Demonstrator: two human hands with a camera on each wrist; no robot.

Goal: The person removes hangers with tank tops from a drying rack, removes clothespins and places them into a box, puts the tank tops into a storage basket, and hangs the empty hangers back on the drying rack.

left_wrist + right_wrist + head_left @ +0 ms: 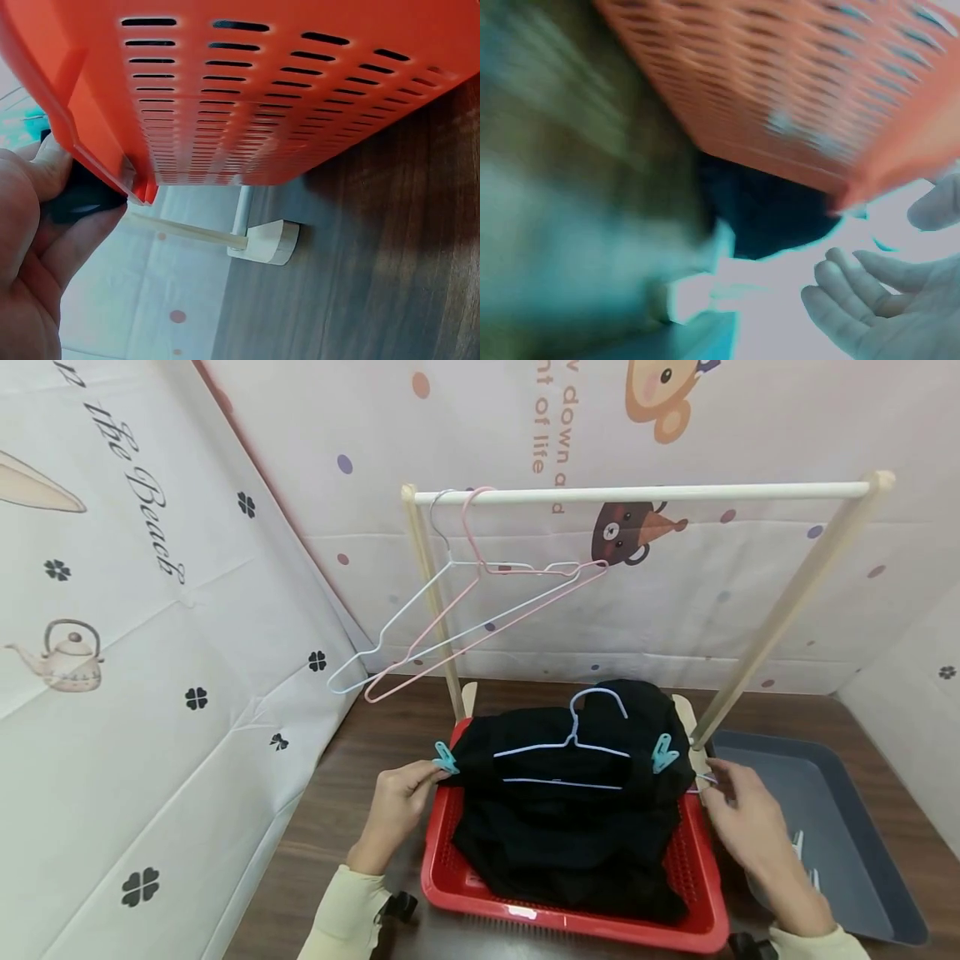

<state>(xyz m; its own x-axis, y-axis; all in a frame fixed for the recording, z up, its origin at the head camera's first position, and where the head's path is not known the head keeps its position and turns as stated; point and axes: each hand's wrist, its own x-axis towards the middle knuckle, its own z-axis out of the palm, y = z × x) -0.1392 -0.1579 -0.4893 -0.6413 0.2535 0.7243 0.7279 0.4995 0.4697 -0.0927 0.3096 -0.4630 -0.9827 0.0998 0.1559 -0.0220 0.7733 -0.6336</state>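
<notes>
A black garment [570,843] lies heaped in and over a red basket [577,922]. Resting on it is a pale blue hanger [561,744], partly covered by the cloth, its hook toward the back. One turquoise clothespin [445,757] sits at the garment's left edge, another clothespin [663,753] at its right. My left hand [397,810] pinches the garment's left corner beside the clothespin; black cloth [84,191] shows between thumb and fingers in the left wrist view. My right hand [753,818] is by the hanger's right end, its fingers [847,292] loosely extended and holding nothing.
Behind the basket stands a rack with a white rail [645,493]. A white hanger [408,602] and a pink hanger [450,606] hang at its left end. To the right, a grey tray [832,827] holds pale clothespins [798,843].
</notes>
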